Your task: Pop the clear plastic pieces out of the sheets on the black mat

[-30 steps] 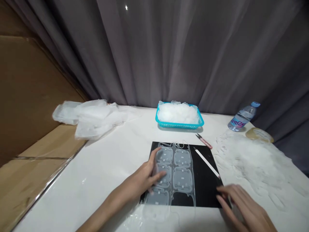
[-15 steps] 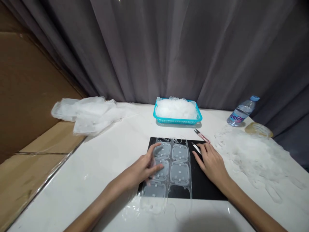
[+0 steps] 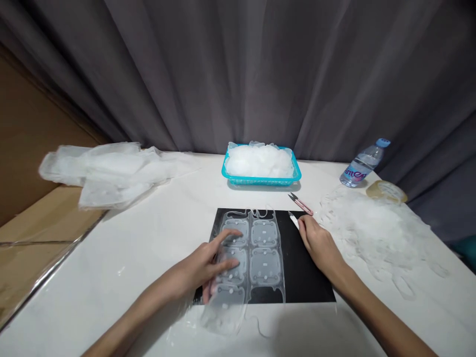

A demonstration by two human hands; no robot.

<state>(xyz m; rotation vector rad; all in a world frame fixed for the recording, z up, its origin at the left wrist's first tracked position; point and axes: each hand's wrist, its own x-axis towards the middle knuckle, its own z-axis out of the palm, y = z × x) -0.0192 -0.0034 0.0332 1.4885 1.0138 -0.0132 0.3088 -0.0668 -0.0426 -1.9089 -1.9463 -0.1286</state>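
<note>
Status from the head view. The moulded clear sheet (image 3: 265, 254) lies flat on the black mat (image 3: 307, 280) at the centre of the white table (image 3: 148, 248). It has two columns of three cells, and its near end overhangs the mat's front edge.

Left hand (image 3: 208, 267): open, fingers spread flat on the left column, pinning it and gripping nothing.

Right hand (image 3: 318, 243): over the mat's right half, fingers curled closed round the white pen-shaped tool (image 3: 292, 218). Only the far tip shows past the fingertips, so I can't tell blade from stylus, or whether it's off the mat.

My read on doing this well:
- Even downward pressure from the left palm. The sheet looks soft, and I judge it would buckle or creep under any sideways push.
- The left fingers cover the left column, so I'd start on the right column or move those fingers out of the tool's path.
- Short grip near the tip and a low angle, following the cell outline.
- The overhanging end has no mat under it. I'd slide the sheet fully onto the mat before touching that row.

Around it:
- Pink snips (image 3: 302, 204) lie just past the tool tip, not touching it.
- A heap of clear trimmings (image 3: 372, 228) sits right of the mat, near the right forearm, so there's a drag risk.
- The teal basket (image 3: 260, 179) of clear pieces is at the back.
- The water bottle (image 3: 360, 166) and tape roll (image 3: 386, 191) are far right, and a pile of clear sheets (image 3: 107, 171) is far left.
</note>
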